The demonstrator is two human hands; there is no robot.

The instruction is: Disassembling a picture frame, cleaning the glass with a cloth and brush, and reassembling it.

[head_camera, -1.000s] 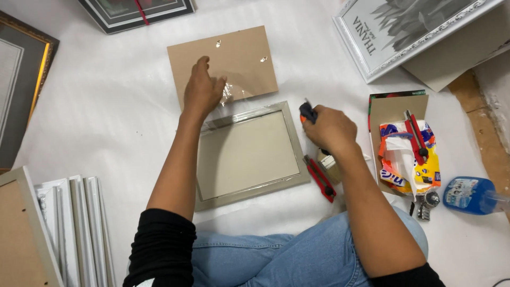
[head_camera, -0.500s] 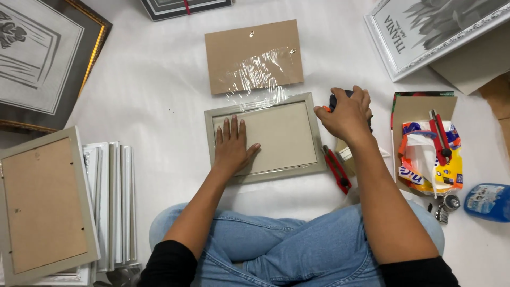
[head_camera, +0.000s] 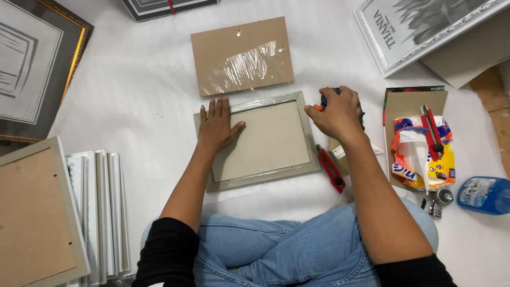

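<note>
The left hand [head_camera: 217,127] lies flat, fingers [head_camera: 212,109] released and spread, on the left part of a grey-green picture frame [head_camera: 258,141] that rests face down on the white sheet-covered floor [head_camera: 143,90]; judging by the flat palm, it presses the frame so it cannot slide. The frame is rectangular, with a matte cardboard-like panel inside its border and a strip of crinkled clear film along its far edge. The right hand [head_camera: 337,114] is clenched over a dark tool [head_camera: 325,100] with an orange tip, just past the frame's right top corner; what the tool is cannot be told. Beyond the left fingers lies a brown backing board [head_camera: 241,56], partly under glossy wrinkled plastic wrap. Just beside the right wrist lies a red utility knife [head_camera: 330,168], and further right an open cardboard box [head_camera: 417,103] holds a colourful packet.
</note>
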